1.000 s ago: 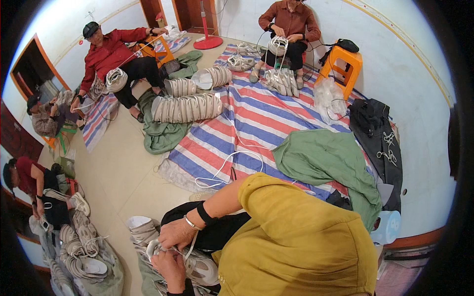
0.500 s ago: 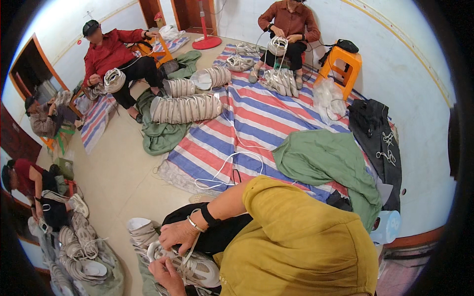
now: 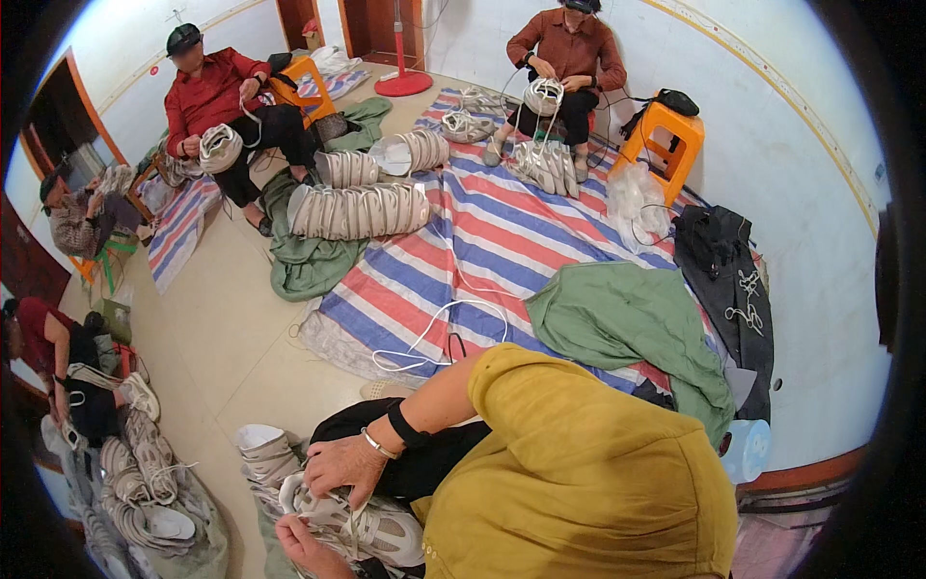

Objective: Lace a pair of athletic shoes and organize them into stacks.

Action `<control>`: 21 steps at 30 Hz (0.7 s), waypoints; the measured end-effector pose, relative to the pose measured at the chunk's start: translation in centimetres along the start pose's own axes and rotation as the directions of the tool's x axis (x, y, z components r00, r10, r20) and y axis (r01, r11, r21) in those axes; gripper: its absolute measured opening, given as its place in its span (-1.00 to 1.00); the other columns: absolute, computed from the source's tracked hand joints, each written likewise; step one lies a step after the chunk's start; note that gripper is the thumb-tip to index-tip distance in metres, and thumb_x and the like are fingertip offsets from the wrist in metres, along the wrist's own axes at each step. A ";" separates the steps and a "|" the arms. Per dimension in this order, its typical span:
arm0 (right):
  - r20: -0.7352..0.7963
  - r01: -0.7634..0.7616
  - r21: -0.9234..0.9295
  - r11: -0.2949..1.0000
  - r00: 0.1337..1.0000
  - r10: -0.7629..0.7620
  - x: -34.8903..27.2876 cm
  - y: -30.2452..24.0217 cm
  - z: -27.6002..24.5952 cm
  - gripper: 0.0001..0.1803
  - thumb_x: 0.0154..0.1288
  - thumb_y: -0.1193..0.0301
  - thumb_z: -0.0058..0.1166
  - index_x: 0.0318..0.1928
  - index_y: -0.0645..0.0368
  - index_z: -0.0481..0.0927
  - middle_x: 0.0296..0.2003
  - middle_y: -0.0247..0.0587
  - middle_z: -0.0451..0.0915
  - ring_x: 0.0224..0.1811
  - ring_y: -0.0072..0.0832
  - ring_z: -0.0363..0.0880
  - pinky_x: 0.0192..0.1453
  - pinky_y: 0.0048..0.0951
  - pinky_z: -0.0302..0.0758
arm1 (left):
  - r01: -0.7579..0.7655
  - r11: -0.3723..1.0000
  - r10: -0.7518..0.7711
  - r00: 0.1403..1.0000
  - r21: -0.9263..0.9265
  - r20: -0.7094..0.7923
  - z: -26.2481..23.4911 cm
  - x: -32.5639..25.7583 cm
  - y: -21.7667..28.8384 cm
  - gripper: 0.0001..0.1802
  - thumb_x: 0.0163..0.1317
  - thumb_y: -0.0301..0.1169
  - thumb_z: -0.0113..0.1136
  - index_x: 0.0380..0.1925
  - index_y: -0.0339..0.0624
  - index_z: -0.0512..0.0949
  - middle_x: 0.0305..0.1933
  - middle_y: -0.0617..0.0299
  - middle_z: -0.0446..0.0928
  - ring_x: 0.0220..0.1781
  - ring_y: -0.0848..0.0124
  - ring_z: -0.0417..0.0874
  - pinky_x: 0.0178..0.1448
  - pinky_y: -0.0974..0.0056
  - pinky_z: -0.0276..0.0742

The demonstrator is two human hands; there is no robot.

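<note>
While the floor (image 3: pixel 241 338) carries a striped sheet (image 3: pixel 482 222), before the yellow shirt (image 3: pixel 579 463) lies a beige shoe (image 3: pixel 394 536), any lettering too small to read; the right hand (image 3: pixel 349 468) bends over its laces (image 3: pixel 362 521), the left hand (image 3: pixel 311 547) is at its edge, whether gripping I cannot tell for either.

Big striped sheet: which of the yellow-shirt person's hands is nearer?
The right hand. It's at the shoe, nearer the striped sheet; the left hand is farther away, beyond it.

The shoe (image 3: pixel 394 537) looks matt, the bracelet (image 3: pixel 379 445) glossy metal.
</note>
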State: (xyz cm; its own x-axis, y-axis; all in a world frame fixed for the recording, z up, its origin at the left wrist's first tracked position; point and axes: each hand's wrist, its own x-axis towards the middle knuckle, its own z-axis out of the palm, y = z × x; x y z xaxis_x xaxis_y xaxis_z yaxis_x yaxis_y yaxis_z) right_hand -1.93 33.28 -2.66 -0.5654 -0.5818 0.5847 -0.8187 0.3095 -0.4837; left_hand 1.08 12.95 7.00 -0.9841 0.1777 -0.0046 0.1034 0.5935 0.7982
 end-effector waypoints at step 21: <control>0.320 -0.694 0.549 0.465 0.689 0.651 0.2 -5.3 -6.9 -0.82 0.28 0.45 0.07 -0.16 0.27 0.58 -0.33 -0.35 0.60 -0.34 -0.68 0.53 -0.26 -0.62 0.50 | -0.113 0.982 0.056 0.936 -0.148 -0.347 0.1 -4.4 -2.7 -0.86 0.30 -0.45 0.04 -0.32 -0.30 0.53 -0.25 0.14 0.56 -0.17 0.34 0.52 0.02 0.32 0.37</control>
State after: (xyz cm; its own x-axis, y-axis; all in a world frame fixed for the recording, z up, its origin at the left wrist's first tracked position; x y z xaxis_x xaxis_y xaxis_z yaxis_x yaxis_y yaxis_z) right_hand 1.60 36.73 4.45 -0.8899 -0.4400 -0.1204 0.0672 0.1348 -0.9886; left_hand 5.17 10.66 4.82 -0.9657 -0.0729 0.2493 0.1919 0.4468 0.8738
